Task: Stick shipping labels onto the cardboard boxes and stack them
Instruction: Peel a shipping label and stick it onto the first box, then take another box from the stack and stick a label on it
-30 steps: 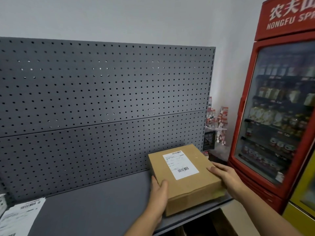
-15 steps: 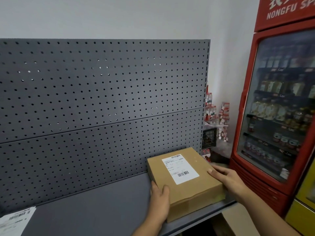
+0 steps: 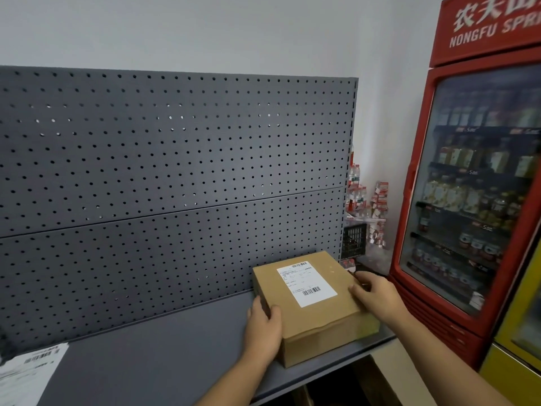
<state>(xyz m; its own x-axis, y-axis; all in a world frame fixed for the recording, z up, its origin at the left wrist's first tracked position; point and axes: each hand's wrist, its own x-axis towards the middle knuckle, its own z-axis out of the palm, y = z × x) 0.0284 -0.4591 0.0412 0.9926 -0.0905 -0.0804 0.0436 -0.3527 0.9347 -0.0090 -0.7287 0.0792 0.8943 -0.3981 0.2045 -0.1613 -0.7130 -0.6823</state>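
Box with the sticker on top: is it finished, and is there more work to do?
Done: the white label is stuck on top of the cardboard box. In hand: the left hand and right hand grip the box's sides as it sits on the grey shelf. Left: nothing is stacked yet, since only this one box shows, and loose label sheets lie at the shelf's left end.

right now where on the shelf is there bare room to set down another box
Free: grey shelf between the label sheets and the cardboard box, along the pegboard. Crowded: right end, where left hand and right hand grip the box.
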